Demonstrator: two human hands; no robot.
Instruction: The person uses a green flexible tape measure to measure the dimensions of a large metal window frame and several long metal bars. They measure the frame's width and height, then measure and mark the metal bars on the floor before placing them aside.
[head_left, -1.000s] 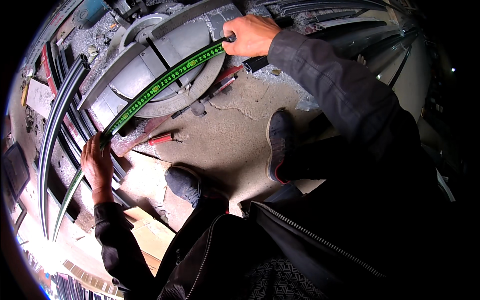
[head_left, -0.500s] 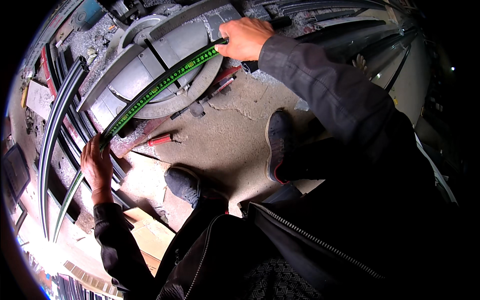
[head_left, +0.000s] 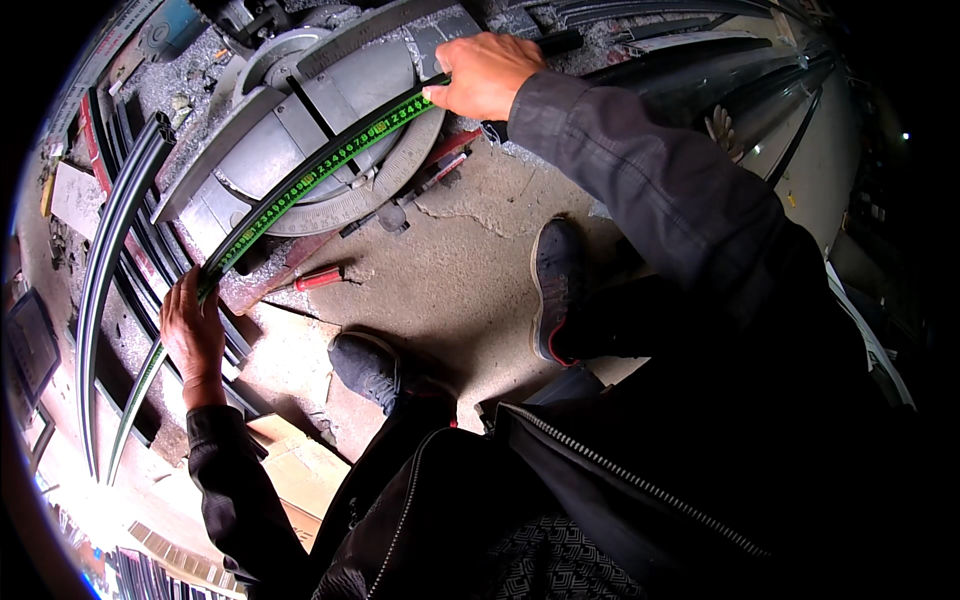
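Note:
A green tape measure (head_left: 335,163) is stretched along a long dark metal profile (head_left: 300,172), which lies across the round metal table of a mitre saw (head_left: 262,150). My left hand (head_left: 193,330) is closed around the tape and the profile at the saw's lower left; its inner fingers are partly hidden. Beyond it, the tape runs on toward the lower left. At the upper right my right hand (head_left: 487,75) is closed, thumb and fingers pinching the tape against the profile. The profile's dark end (head_left: 562,43) sticks out past that hand.
Shiny metal shavings surround the saw. To the left lie several long dark profiles (head_left: 118,230). A red-handled tool (head_left: 320,279) rests on the floor below the saw, near my shoes (head_left: 366,370). Cardboard (head_left: 300,465) lies by my left forearm, and a glove (head_left: 720,128) at the right.
My right hand has shifted very slightly to the left and up along the profile. My left hand and the profile look almost unchanged.

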